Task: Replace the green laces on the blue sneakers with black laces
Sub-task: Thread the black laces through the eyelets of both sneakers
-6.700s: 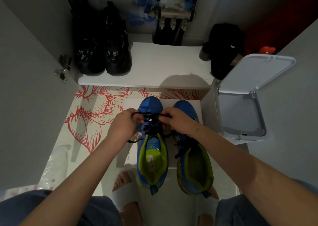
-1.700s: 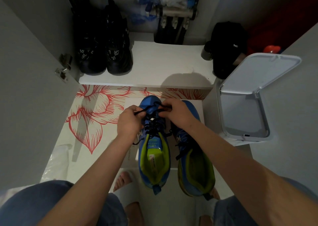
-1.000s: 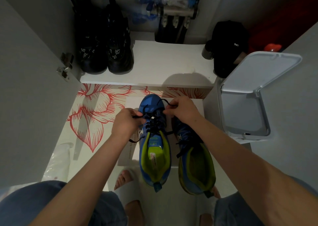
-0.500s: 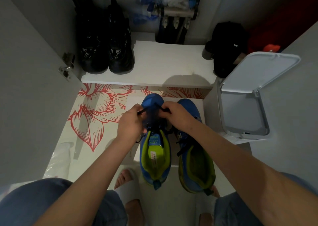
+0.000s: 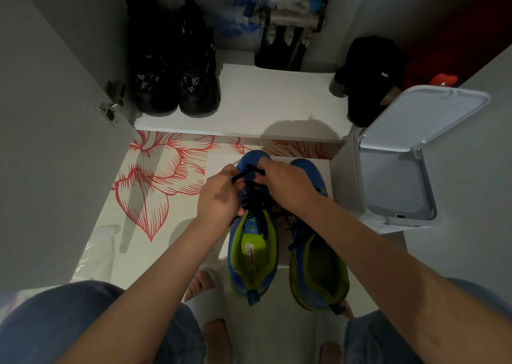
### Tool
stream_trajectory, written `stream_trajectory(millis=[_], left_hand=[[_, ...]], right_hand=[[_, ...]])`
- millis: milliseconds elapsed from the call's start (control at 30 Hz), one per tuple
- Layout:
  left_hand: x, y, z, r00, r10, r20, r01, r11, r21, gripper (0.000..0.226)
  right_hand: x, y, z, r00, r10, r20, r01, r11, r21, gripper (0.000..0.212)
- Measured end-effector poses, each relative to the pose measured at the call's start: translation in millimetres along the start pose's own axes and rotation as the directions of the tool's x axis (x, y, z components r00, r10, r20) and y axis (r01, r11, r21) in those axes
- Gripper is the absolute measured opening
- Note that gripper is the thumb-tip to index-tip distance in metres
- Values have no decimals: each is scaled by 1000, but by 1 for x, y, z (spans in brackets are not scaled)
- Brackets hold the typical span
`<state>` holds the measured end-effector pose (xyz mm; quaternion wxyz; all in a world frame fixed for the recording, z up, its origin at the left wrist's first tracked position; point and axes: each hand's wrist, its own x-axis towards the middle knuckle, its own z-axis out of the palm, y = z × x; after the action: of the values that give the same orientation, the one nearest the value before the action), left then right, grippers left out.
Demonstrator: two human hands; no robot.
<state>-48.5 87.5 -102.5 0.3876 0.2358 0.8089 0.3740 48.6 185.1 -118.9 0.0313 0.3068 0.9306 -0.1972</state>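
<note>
The left hand (image 5: 219,194) and the right hand (image 5: 288,183) have their fingers (image 5: 225,173) clamped on the black lace (image 5: 248,170), apparently to tie the blue sneaker (image 5: 253,243).

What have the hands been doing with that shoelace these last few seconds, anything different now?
A second ago the left hand and right hand pulled the black lace apart sideways; they have since drawn together again over the blue sneaker, both pinching the lace throughout. The other sneaker, the open bin and black boots stayed put.
</note>
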Motion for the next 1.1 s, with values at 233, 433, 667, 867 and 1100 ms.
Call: stream_trajectory(millis=[233, 433, 667, 867, 1100], left_hand=[[-1, -3, -2, 942, 337, 8, -286, 786, 548, 16], [2, -1, -5, 988, 157, 7, -151, 930, 335, 18], [0, -1, -6, 985, 170, 30, -170, 928, 333, 28], [1, 0, -4, 982, 188, -30, -158, 889, 429, 18], [-2, 3, -3, 964, 266, 7, -222, 791, 570, 20]], right_hand=[[3, 22, -33, 977, 209, 51, -205, 830, 519, 16], [-4, 25, -27, 953, 143, 267, -270, 799, 537, 23], [-2, 23, -7, 966, 146, 212, -236, 832, 501, 18], [-3, 22, -1, 975, 117, 190, -192, 874, 447, 14], [-3, 19, -1, 978, 114, 175, -168, 929, 331, 19]])
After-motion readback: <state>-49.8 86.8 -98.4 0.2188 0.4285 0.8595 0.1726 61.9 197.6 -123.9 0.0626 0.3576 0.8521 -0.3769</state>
